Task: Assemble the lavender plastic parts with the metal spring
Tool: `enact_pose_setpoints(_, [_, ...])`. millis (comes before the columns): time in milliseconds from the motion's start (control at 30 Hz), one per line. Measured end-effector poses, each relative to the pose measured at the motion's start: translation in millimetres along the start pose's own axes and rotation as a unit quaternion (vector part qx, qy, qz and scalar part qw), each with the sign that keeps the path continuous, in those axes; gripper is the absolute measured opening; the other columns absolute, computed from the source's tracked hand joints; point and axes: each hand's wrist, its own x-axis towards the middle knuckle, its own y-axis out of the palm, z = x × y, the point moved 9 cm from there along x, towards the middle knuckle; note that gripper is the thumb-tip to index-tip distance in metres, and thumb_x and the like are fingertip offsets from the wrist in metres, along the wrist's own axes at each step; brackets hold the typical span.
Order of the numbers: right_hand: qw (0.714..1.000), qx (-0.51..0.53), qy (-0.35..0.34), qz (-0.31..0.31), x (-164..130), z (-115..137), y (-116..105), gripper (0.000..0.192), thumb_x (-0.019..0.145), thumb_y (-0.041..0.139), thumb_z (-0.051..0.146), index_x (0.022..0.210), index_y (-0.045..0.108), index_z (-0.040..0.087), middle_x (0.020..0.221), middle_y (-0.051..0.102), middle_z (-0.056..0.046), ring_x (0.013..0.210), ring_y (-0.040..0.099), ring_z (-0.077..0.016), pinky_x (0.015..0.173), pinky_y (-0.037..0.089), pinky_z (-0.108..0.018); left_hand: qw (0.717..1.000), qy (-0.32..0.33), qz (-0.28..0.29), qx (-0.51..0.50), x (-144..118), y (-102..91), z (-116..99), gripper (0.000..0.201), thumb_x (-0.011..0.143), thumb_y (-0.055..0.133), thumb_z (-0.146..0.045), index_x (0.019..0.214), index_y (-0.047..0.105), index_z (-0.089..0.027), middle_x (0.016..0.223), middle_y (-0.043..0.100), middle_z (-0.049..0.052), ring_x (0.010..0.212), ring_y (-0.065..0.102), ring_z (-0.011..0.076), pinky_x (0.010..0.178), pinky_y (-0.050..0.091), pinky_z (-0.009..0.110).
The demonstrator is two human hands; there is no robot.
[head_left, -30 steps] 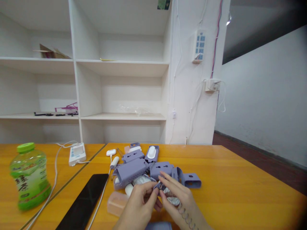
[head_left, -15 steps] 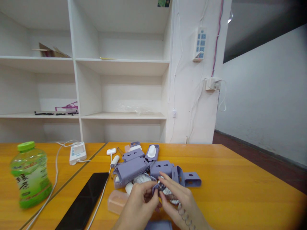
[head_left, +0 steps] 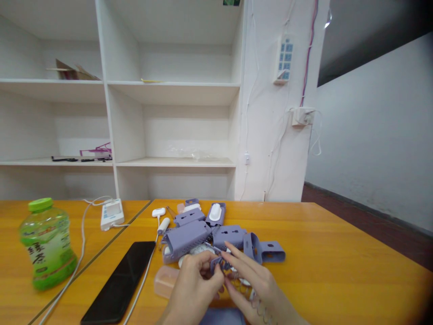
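Left hand: left hand at lower centre of frame, fingers curled, thumb and forefinger pinched on a small lavender part.
Right hand: right hand just right of it, fingers half extended, tips closed on the same part from the other side; a coiled band circles the wrist.
Held part: small, lavender, partly hidden by both sets of fingertips; exact shape cannot be told. Sits above the table, near the front of the pile.
Pile: lavender cases heaped just behind the hands, matte plastic, boxy with rounded corners, one side perforated, others with cut-out slots. White oval inserts lie among them.
Clear lid: translucent pinkish box, touching or just under the left hand.
Left of pile: black phone, flat, glossy, face up; white cable running beside it toward a white power strip.
Far left: green bottle, clear plastic, green cap, upright.
Table surface: orange wood grain, glossy.
Background: white shelf unit, upper left.
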Motion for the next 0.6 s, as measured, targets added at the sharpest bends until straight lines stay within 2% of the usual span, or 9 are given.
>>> enact_pose_setpoints(200, [0.998,-0.04,-0.038,0.002,-5.5,-3.3,3.7,0.044,0.099,0.059,0.015,0.143,0.059,0.016,0.143,0.066,-0.02,0.128,0.068,-0.0247,0.104,0.058,-0.031,1.0,-0.01,-0.014,0.015,-2.1,-1.9,-1.8,0.026,0.083,0.057,-0.039,0.079,0.066,-0.015,0.06,0.068,0.002,0.053,0.064,0.0167,0.051,0.05,0.024])
enact_pose_setpoints(333, [0.998,-0.038,-0.041,-0.018,-3.7,0.4,-0.6,0.044,0.095,0.061,0.012,0.138,0.062,0.016,0.138,0.071,-0.019,0.122,0.072,-0.0249,0.103,0.059,-0.03,0.999,0.003,-0.016,0.03,-2.5,-2.6,-4.5,0.022,0.083,0.058,-0.036,0.075,0.065,-0.017,0.059,0.067,0.002,0.052,0.064,0.0168,0.047,0.047,0.022])
enact_pose_setpoints(467, [0.998,-0.041,-0.05,-0.024,0.5,7.6,-5.9,0.048,0.091,0.061,0.009,0.138,0.062,0.017,0.135,0.072,-0.018,0.118,0.074,-0.0246,0.101,0.06,-0.028,0.998,0.028,-0.025,0.051,-3.6,-4.1,-9.8,0.022,0.085,0.057,-0.032,0.071,0.065,-0.017,0.061,0.067,0.003,0.055,0.066,0.0181,0.051,0.048,0.023])
enact_pose_setpoints(600, [0.997,-0.048,-0.054,-0.014,2.8,10.1,-8.6,0.05,0.09,0.061,0.008,0.139,0.062,0.018,0.135,0.073,-0.016,0.117,0.075,-0.0241,0.099,0.061,-0.027,0.998,0.026,-0.033,0.043,-6.1,-4.7,-12.7,0.022,0.085,0.059,-0.03,0.072,0.07,-0.015,0.057,0.064,0.0,0.051,0.062,0.0142,0.048,0.044,0.021])
